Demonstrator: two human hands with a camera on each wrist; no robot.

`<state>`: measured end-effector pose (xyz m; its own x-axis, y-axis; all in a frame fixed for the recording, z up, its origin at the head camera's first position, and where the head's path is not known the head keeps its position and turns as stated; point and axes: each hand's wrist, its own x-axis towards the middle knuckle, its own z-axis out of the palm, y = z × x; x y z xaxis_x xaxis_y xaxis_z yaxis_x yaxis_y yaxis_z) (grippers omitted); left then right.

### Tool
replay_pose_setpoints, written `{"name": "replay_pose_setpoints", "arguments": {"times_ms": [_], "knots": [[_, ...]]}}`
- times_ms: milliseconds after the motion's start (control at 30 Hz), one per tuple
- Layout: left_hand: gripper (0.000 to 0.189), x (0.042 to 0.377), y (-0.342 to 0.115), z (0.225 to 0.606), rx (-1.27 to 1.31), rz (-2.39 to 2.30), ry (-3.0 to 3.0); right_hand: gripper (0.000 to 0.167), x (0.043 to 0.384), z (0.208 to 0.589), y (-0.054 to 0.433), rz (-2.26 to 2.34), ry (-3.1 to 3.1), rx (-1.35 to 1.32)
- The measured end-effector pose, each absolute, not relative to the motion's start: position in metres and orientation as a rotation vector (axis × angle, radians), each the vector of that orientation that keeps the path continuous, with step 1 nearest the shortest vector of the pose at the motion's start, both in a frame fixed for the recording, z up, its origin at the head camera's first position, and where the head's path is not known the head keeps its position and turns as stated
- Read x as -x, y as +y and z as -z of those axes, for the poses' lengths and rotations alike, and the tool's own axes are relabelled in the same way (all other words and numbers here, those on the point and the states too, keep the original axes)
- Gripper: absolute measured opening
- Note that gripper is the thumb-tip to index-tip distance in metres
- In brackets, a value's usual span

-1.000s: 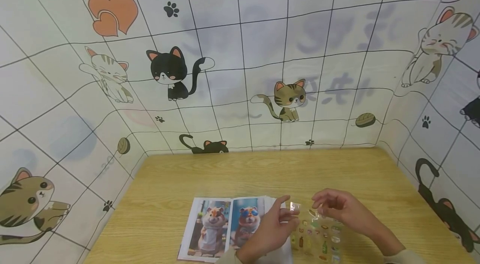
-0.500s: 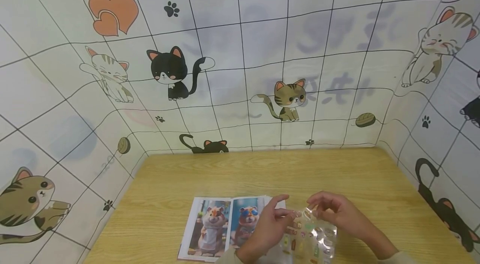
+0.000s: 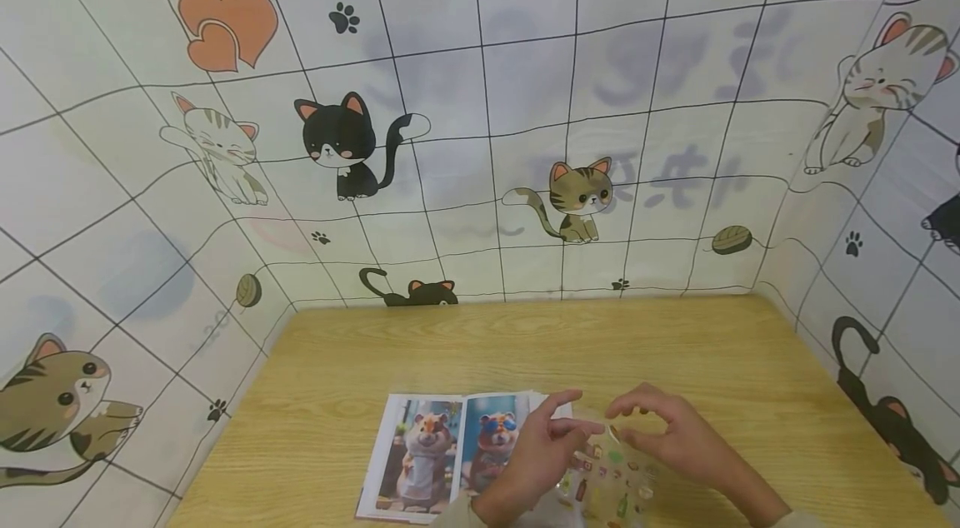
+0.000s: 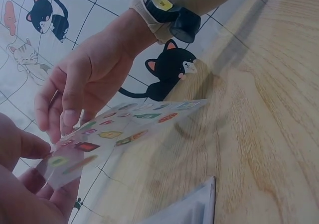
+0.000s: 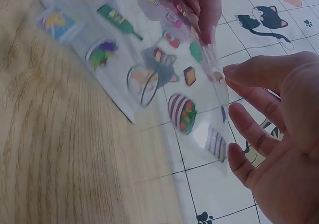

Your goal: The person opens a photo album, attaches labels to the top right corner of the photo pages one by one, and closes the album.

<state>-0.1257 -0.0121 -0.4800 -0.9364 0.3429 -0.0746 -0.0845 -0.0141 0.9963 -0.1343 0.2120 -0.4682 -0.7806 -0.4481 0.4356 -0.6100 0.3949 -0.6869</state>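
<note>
A clear sticker sheet (image 3: 607, 482) with small food and bottle pictures is held tilted above the table, right of the open book. My left hand (image 3: 543, 449) pinches its upper left edge between thumb and fingers. At the top edge of the sheet, my right hand (image 3: 671, 428) brings thumb and index finger together. In the right wrist view, those fingertips (image 5: 232, 70) meet at the edge beside a small brown sticker (image 5: 218, 76); its other fingers are loosely bent. The left wrist view shows the sheet (image 4: 114, 129) from the side, slanting over the wood.
The open book (image 3: 372, 478) shows hamster pictures on its pages, and my left forearm crosses its right side. It lies on a wood-grain table (image 3: 525, 353). A white cloth wall (image 3: 450, 136) printed with cats and grid lines surrounds the table on three sides.
The sheet has shifted left and tilted toward my left hand, which has closed on its edge. My right hand has moved left along with it, its fingers opening a little wider.
</note>
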Motion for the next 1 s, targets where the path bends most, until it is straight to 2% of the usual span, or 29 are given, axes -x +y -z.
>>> {"name": "replay_pose_setpoints", "arguments": {"times_ms": [367,1000], "knots": [[0.047,0.124,-0.011,0.478,-0.242,-2.027,1.928,0.025,0.133,0.471,0.209,-1.333,-2.435,-0.992],[0.046,0.125,-0.01,0.478,-0.207,-2.013,1.918,0.039,0.136,0.483,0.209,-1.248,-2.299,-1.018]]}}
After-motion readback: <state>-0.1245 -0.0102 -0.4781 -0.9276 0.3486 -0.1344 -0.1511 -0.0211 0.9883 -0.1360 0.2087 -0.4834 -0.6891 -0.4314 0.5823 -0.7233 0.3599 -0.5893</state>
